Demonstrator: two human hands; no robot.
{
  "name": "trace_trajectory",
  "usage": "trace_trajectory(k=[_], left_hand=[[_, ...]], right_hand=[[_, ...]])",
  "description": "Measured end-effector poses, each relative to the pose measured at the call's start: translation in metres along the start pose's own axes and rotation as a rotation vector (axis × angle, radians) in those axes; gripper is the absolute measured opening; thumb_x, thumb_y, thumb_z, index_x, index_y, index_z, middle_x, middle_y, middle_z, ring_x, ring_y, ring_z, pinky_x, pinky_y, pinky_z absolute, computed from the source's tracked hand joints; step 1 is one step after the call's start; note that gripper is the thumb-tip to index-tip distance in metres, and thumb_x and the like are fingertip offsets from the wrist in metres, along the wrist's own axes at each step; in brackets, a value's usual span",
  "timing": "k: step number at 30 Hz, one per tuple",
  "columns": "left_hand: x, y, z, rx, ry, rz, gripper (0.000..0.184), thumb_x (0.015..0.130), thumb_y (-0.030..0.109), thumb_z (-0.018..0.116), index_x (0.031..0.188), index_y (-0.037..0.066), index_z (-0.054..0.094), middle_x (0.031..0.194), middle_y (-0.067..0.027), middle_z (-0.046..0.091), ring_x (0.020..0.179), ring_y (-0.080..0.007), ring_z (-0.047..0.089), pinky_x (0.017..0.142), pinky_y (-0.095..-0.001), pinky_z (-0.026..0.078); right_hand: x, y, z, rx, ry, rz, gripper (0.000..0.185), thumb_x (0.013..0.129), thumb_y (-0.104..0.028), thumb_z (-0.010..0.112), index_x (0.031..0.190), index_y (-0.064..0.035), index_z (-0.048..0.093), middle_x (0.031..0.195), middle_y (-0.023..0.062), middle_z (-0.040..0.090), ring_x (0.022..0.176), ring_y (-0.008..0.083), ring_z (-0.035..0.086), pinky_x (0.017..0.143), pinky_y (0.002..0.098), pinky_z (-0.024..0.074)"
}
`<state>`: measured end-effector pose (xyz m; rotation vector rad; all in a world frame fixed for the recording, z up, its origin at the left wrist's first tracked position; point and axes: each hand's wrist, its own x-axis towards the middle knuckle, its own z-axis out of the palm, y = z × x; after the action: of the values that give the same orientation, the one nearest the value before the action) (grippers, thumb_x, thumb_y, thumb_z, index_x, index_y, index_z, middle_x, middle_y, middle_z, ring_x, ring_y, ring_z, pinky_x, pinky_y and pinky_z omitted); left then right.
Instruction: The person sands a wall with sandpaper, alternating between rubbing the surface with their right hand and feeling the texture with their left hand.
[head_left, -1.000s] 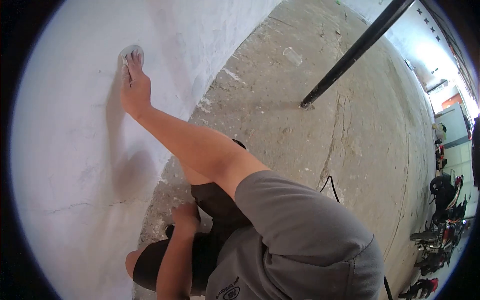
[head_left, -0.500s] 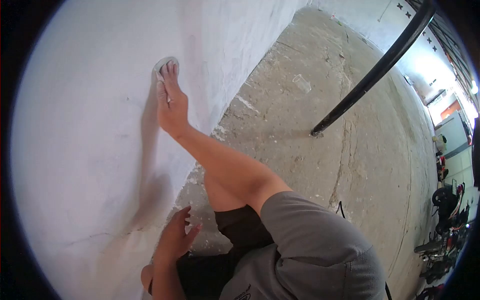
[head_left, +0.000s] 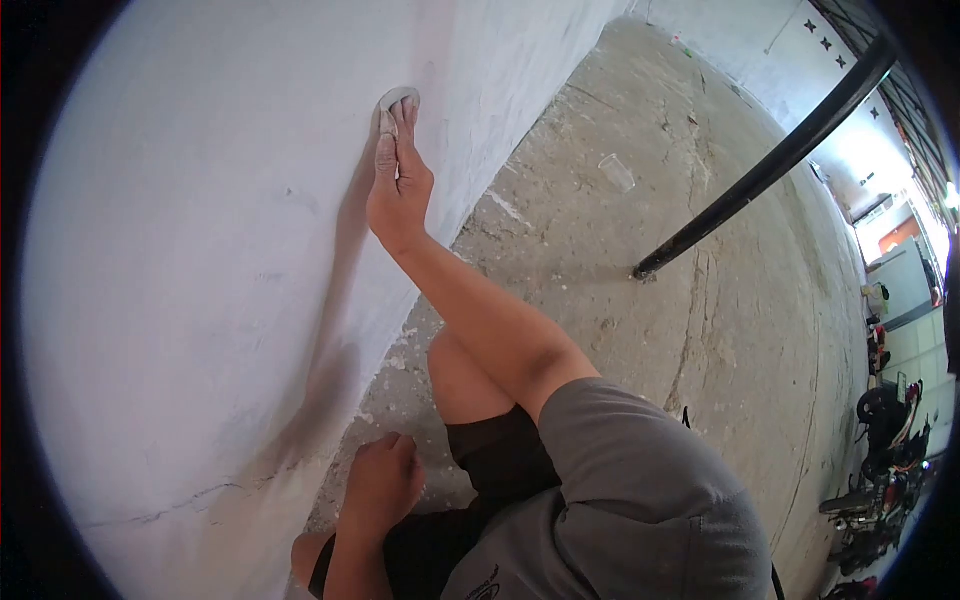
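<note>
Pressed against the white wall (head_left: pixel 230 300) is a round, pale grey sanding pad (head_left: pixel 401 95). My right hand (head_left: pixel 402 185) holds it flat with stretched fingers, and whitish dust coats the thumb and fingers. The palm side and most of the pad are hidden. Lower down, my left hand (head_left: pixel 385 480) hangs near my knee, close to the foot of the wall. Its fingers are curled in, and nothing shows in them.
A black pole (head_left: pixel 765 165) slants up from the cracked concrete floor (head_left: pixel 590 340). A clear plastic cup (head_left: pixel 617 172) lies on the floor beyond my arm. Motorcycles (head_left: pixel 885 470) stand at the far right. A crack (head_left: pixel 190 497) runs along the wall's lower part.
My right hand and the pad have shifted right and slightly up in view, partly as the camera turned. My left hand's fingers have gone from spread to curled.
</note>
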<state>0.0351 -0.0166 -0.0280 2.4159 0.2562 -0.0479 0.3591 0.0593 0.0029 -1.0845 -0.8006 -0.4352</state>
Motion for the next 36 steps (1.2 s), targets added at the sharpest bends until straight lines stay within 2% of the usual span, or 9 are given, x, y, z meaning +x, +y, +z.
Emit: trace_trajectory(k=[4,6,9,22,25,34,36], left_hand=[[-0.002,0.004,-0.003,-0.01,0.003,-0.03,0.012,0.081,0.01,0.066,0.087,0.002,0.06,0.087,-0.0172,0.062,0.085,-0.0409,0.062,0.081,-0.0505,0.05],[-0.003,0.005,-0.002,0.011,0.015,-0.03,0.012,0.08,0.009,0.067,0.087,0.003,0.06,0.089,-0.0168,0.063,0.087,-0.04,0.062,0.083,-0.0506,0.049],[-0.006,0.004,0.002,0.056,0.037,0.035,0.021,0.076,0.003,0.068,0.096,0.003,0.064,0.09,-0.0141,0.066,0.085,-0.0365,0.066,0.079,-0.0461,0.051],[-0.011,0.013,0.003,0.044,0.061,0.009,0.019,0.075,0.002,0.068,0.093,0.003,0.063,0.089,-0.0136,0.065,0.086,-0.0363,0.065,0.08,-0.0453,0.05],[-0.011,0.014,0.002,0.033,0.052,-0.011,0.015,0.076,0.007,0.068,0.089,0.005,0.06,0.089,-0.0132,0.063,0.09,-0.0357,0.063,0.084,-0.0469,0.048],[-0.01,0.015,-0.001,-0.003,0.099,-0.007,0.018,0.074,0.002,0.066,0.092,0.003,0.062,0.086,-0.0137,0.065,0.087,-0.0371,0.064,0.083,-0.046,0.05],[-0.01,0.018,-0.005,0.012,0.072,-0.024,0.017,0.074,0.001,0.065,0.091,0.003,0.061,0.087,-0.0136,0.065,0.087,-0.0375,0.064,0.083,-0.0465,0.049]], right_hand=[[0.0,0.0,-0.001,0.018,-0.016,0.024,0.042,0.109,-0.011,0.044,0.148,0.0045,0.046,0.162,0.02,0.033,0.154,0.0293,0.024,0.124,0.0367,0.0233],[0.001,-0.004,0.001,0.009,0.01,0.001,0.041,0.107,-0.008,0.046,0.145,0.0083,0.047,0.158,0.0269,0.037,0.152,0.0362,0.027,0.124,0.0414,0.0244],[0.001,-0.01,0.001,0.056,0.007,0.01,0.041,0.107,-0.008,0.045,0.145,0.008,0.047,0.158,0.0268,0.036,0.152,0.0359,0.026,0.125,0.0414,0.0233],[-0.003,-0.022,0.003,0.109,-0.021,0.075,0.041,0.107,-0.007,0.046,0.146,0.0064,0.047,0.16,0.0256,0.034,0.153,0.0351,0.023,0.125,0.041,0.022],[-0.004,-0.022,0.002,0.123,-0.029,0.085,0.041,0.107,-0.007,0.046,0.146,0.0058,0.048,0.16,0.0252,0.034,0.153,0.035,0.022,0.125,0.0414,0.022],[-0.005,-0.029,0.003,0.087,-0.05,0.034,0.042,0.107,-0.01,0.047,0.145,0.007,0.048,0.159,0.0266,0.035,0.153,0.0364,0.023,0.124,0.0427,0.0236],[-0.008,-0.032,0.003,0.051,-0.095,0.009,0.044,0.108,-0.011,0.045,0.149,0.0047,0.044,0.162,0.0236,0.033,0.155,0.0328,0.021,0.125,0.0404,0.0191]])
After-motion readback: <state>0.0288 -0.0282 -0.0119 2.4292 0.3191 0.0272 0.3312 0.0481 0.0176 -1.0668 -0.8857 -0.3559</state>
